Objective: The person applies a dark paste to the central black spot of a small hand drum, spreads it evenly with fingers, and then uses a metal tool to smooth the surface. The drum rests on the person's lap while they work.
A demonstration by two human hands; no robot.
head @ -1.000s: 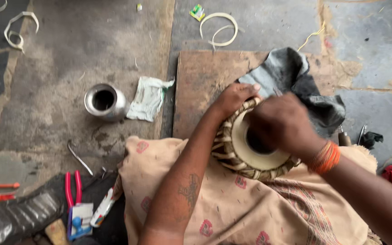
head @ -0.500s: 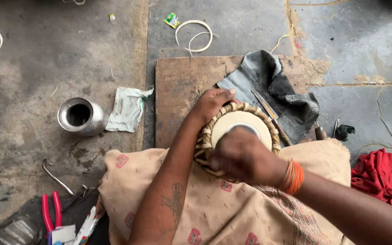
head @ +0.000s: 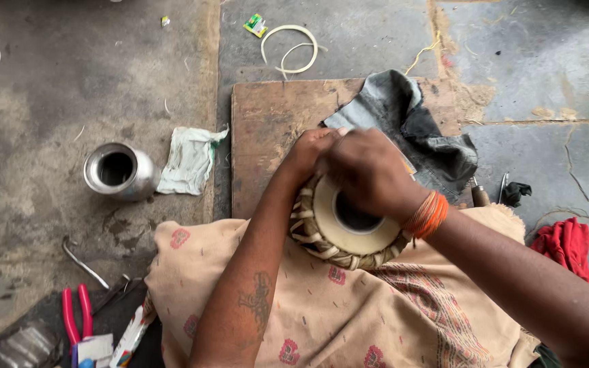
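Observation:
A small hand drum [head: 339, 235] with a cream skin, a dark round centre patch and braided straps around its rim rests on my cloth-covered lap [head: 376, 313]. My left hand [head: 308, 155] grips the drum's far rim. My right hand [head: 369, 170], with orange threads at the wrist, lies fingers-down over the far part of the skin and touches my left hand. What its fingers press or hold is hidden beneath it.
A wooden board [head: 270, 136] lies on the stone floor with a dark grey rag [head: 410, 119] on it. A steel pot [head: 117, 170] and a white cloth [head: 189, 160] sit at left. Red-handled pliers [head: 73, 313], a metal hook [head: 83, 262], pale strap loops [head: 293, 48] and a red cloth [head: 567, 245] lie around.
My right hand has slid from the near side of the drum skin to its far side, uncovering the dark centre patch. The view has shifted slightly.

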